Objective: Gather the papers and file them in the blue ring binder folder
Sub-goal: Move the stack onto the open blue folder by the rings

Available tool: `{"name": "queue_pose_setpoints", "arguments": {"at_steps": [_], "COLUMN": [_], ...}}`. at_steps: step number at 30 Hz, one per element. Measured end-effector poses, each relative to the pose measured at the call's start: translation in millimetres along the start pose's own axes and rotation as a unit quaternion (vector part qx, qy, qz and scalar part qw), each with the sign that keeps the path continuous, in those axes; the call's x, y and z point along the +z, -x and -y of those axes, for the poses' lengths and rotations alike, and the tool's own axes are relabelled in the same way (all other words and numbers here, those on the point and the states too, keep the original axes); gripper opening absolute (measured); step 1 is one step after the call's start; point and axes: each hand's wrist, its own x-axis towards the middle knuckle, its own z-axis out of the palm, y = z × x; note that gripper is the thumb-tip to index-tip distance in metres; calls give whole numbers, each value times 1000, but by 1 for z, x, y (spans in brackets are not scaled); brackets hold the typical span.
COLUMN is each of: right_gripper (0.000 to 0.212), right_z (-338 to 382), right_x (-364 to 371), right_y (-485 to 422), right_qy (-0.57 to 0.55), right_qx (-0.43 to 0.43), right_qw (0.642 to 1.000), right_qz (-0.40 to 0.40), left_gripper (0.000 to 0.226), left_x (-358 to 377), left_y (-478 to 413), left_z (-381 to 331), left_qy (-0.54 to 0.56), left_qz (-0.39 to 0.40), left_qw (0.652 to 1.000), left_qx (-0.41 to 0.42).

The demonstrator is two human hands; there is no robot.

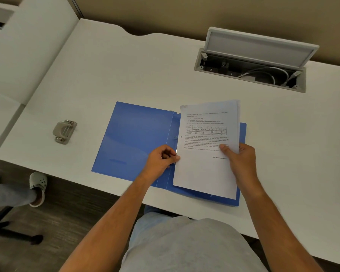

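Note:
The blue ring binder folder (pixel 133 138) lies open flat on the white desk, front cover spread to the left. A stack of printed papers (pixel 206 169) is over its right half, the top sheet showing text and a small table. My right hand (pixel 241 158) grips the stack at its right edge, thumb on top. My left hand (pixel 161 160) pinches the stack's left edge near the spine, fingers curled. A metal ring (pixel 176 137) shows just left of the papers; the rest of the ring mechanism is hidden.
A grey hole punch (pixel 64 131) sits on the desk (pixel 126 71) to the left of the folder. An open cable box with a raised lid (pixel 251 69) is at the back right. Another person's foot in a grey clog (pixel 38 188) is on the floor at left.

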Motion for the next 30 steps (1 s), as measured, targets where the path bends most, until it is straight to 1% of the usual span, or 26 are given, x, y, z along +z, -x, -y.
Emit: {"name": "queue_pose_setpoints", "arguments": {"at_steps": [3, 7, 9, 14, 17, 20, 23, 27, 30], "right_gripper": [35, 34, 35, 36, 37, 37, 40, 42, 38], "right_z": [4, 7, 7, 4, 3, -1, -5, -9, -17], "right_x": [4, 5, 4, 0, -2, -2, -3, -5, -7], "right_y": [-1, -2, -3, -5, -5, -6, -7, -8, -11], "right_qy": [14, 42, 51, 71, 72, 72, 70, 69, 91], "right_qx": [-12, -32, -37, -30, -24, -15, -8, -15, -24], "right_qw": [1000, 999, 998, 997, 997, 997, 997, 997, 994], "right_qz": [-1, -7, -11, -21, -20, -21, -25, -25, -46], "left_gripper": [21, 12, 12, 17, 12, 12, 17, 19, 20], "left_x": [0, 1, 1, 5, 7, 7, 8, 9, 9], "left_y": [0, 0, 1, 5, 7, 6, 5, 5, 6], "left_z": [0, 1, 1, 6, 7, 8, 9, 9, 7], "left_qy": [9, 1, -7, -82, -110, -123, -151, -176, -183], "left_qz": [-7, 6, 8, -10, -18, -20, -19, -25, -26], "left_qw": [1000, 1000, 1000, 995, 990, 988, 982, 977, 975], "left_qx": [5, 8, 10, 64, 88, 96, 108, 120, 127]}}
